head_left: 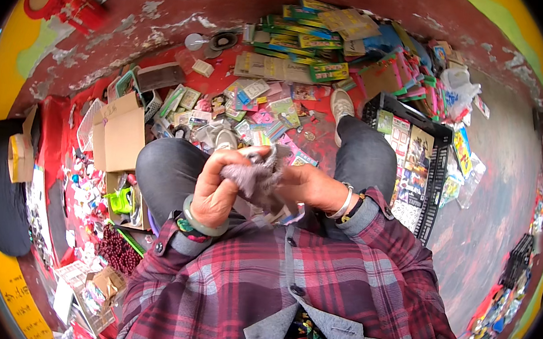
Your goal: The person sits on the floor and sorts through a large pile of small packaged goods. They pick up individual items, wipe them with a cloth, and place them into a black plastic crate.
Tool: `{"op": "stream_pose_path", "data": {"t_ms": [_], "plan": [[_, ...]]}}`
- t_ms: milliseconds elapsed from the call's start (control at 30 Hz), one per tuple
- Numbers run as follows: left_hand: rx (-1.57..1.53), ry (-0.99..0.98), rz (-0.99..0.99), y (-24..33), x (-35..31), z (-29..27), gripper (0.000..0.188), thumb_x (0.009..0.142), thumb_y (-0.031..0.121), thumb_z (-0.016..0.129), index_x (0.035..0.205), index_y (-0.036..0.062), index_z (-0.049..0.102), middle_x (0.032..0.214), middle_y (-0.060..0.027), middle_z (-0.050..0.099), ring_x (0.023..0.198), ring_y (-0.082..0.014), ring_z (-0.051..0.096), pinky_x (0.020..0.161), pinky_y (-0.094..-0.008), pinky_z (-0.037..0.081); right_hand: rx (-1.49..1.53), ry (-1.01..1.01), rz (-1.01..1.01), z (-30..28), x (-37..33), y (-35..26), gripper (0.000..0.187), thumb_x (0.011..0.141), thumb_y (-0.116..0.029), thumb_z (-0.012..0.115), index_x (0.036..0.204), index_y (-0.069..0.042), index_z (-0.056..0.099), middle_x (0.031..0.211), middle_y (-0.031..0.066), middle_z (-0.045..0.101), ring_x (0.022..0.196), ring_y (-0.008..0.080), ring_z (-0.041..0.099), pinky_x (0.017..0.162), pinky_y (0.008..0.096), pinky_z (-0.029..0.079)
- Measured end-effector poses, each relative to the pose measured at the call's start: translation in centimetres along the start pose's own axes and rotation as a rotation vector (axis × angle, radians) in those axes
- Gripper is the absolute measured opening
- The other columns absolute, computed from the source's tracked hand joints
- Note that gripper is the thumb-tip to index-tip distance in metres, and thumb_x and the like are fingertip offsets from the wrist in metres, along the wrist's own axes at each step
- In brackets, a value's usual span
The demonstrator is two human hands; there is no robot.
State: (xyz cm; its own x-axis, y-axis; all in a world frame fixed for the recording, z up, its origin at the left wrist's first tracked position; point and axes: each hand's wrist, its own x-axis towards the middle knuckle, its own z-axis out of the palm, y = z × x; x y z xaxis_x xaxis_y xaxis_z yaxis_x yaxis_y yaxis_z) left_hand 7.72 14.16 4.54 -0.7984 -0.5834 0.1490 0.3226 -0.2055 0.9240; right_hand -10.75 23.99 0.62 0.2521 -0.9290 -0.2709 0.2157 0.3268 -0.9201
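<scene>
A crumpled greyish-mauve cloth [251, 179] is bunched up between my hands, over my lap. My left hand [213, 187] grips its left side, with the thumb and fingers folded round it. From the right, my right hand [316, 185] holds the cloth's other side; its fingertips are partly hidden and smeared by motion. Whether anything is wrapped inside the cloth, I cannot tell. Just below my hands something pale and shiny shows in part, too blurred to name.
Beyond my knees lie scattered small packets [264, 113]. Flat colourful boxes [304, 35] are piled against the far wall. To my right stands a black plastic crate [440, 166] holding printed sheets. An open cardboard box [118, 132] and dark red beads [116, 251] are at my left.
</scene>
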Motion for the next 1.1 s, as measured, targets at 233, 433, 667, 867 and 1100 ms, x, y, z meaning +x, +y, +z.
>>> {"op": "stream_pose_path", "data": {"t_ms": [233,433,667,867,1100], "plan": [[0.125,0.407,0.273,1.3,-3.3,-1.2,0.016,0.095,0.010,0.043,0.110,0.0054,0.044,0.136,-0.0283,0.036,0.122,-0.0310,0.042,0.101,-0.0415,0.034,-0.097,-0.197,0.122,0.4,3.0,-2.2,0.018,0.090,-0.021,0.055,0.086,-0.003,0.059,0.074,-0.0058,0.053,0.069,0.0032,0.045,0.060,0.0219,0.039],[-0.103,0.542,0.308,0.8,-4.0,-3.2,0.027,0.097,0.016,0.039,0.122,0.0053,0.042,0.134,-0.0211,0.041,0.121,-0.0326,0.045,0.097,-0.0488,0.040,0.279,0.133,0.018,-0.1,6.1,-1.7,0.030,0.094,-0.032,0.050,0.107,-0.006,0.053,0.102,0.0026,0.056,0.095,0.0133,0.053,0.084,0.0291,0.042],[0.601,-0.137,0.082,-1.6,0.7,-2.4,0.051,0.080,-0.001,0.056,0.128,0.0019,0.041,0.139,-0.0246,0.033,0.131,-0.0372,0.032,0.106,-0.0401,0.028,0.908,0.060,0.024,2.5,6.6,0.0,0.065,0.088,-0.053,0.049,0.135,-0.009,0.035,0.121,0.0077,0.052,0.108,0.0194,0.054,0.093,0.0325,0.043],[0.802,-0.252,0.134,-3.0,4.7,-0.5,0.063,0.078,0.002,0.062,0.134,0.0021,0.035,0.143,-0.0241,0.026,0.132,-0.0376,0.029,0.106,-0.0409,0.028,0.848,0.319,-0.157,-6.9,6.2,-2.8,0.036,0.083,-0.024,0.057,0.113,-0.002,0.054,0.101,0.0109,0.063,0.089,0.0215,0.063,0.081,0.0335,0.051],[0.325,0.306,-0.329,-16.3,11.2,-6.8,0.026,0.090,0.011,0.051,0.111,-0.0032,0.058,0.103,-0.0150,0.064,0.097,-0.0240,0.062,0.085,-0.0324,0.048,0.820,0.692,-0.351,-12.5,7.2,-7.6,0.026,0.082,-0.022,0.052,0.096,-0.002,0.060,0.085,0.0082,0.065,0.077,0.0209,0.063,0.070,0.0323,0.051]]}}
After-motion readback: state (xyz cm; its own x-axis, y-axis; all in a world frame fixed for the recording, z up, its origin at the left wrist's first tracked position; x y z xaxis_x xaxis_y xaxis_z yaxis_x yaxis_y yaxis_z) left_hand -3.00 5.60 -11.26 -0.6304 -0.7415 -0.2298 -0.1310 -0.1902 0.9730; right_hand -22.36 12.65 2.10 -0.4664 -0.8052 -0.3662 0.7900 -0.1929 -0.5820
